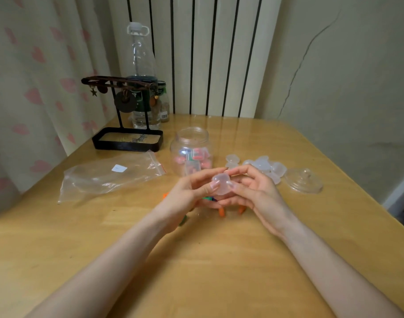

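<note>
1. Now we hold a small clear case (221,183) at the centre of the frame, raised above the table (207,260), with both hands together on it.
2. Our left hand (187,193) pinches the case's left side between thumb and fingertips. Our right hand (253,191) pinches the right side the same way, so both are clamped on the case and neither is free.
3. We judge the step in hand to be working the case itself, either prising it open or snapping it closed. We cannot tell which, nor whether anything sits inside, because the plastic is cloudy.
4. Just below our hands, small orange pieces (221,212) and a green piece (207,199) lie on the table, partly hidden by our fingers.
5. Above centre stands an open jar (191,152) holding cases with pink and red contents. Right of centre lies a pile of empty cases (265,167), and further right the jar lid (304,181).
6. At the left of the frame lies a zip bag (111,177).
7. For the next move we judge two paths. An empty case calls for parting its lid with the thumbs, then freeing one hand for a coloured piece. A filled, closed case calls for a short carry up-frame to the jar mouth. Either way, a light, steady pinch suits so small a thing.
</note>
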Tool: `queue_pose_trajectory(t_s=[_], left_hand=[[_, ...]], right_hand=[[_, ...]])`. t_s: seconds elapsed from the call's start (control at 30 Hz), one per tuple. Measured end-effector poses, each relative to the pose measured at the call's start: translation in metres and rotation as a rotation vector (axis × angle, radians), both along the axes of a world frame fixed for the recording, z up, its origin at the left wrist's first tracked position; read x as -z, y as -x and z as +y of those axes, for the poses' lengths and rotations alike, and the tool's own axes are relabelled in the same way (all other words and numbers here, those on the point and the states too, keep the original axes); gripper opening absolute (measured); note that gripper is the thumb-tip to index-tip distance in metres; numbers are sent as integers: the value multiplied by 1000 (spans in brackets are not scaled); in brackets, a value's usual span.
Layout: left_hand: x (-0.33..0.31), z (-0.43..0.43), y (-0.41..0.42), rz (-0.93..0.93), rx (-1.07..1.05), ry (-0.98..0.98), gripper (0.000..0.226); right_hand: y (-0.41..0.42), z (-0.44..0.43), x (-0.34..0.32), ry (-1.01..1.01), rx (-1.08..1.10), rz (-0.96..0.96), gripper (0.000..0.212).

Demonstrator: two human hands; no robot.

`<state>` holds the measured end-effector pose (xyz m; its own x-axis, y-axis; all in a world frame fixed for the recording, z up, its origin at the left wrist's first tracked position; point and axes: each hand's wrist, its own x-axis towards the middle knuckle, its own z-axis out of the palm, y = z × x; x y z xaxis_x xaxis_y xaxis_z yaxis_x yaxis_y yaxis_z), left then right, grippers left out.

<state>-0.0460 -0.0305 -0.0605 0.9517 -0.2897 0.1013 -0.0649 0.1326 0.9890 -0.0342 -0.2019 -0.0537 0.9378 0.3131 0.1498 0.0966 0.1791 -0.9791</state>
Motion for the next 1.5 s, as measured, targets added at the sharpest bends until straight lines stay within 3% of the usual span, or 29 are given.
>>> queue_pose_trajectory(t_s=[0.27,0.47,0.6,0.9,1.03,1.5], left_hand=[[5,3,2,46,-51,166,42],[1,-1,4,-264,-240,-156,43],[5,0,3,-562,-333,-429,38],[5,2,4,-415,-161,-525,28],[6,6,2,-269,-79,-373,29],[16,-2,2,-256,-230,-355,33]], right_hand=[[2,7,3,338,143,-280,30],[5,5,-5,-4,-56,43,26],[3,2,-4,-58,-128,83,26],[1,1,4,141,-38,44,35],[0,-4,1,157,-61,50,25],[2,-1,6,177,-75,41,17]])
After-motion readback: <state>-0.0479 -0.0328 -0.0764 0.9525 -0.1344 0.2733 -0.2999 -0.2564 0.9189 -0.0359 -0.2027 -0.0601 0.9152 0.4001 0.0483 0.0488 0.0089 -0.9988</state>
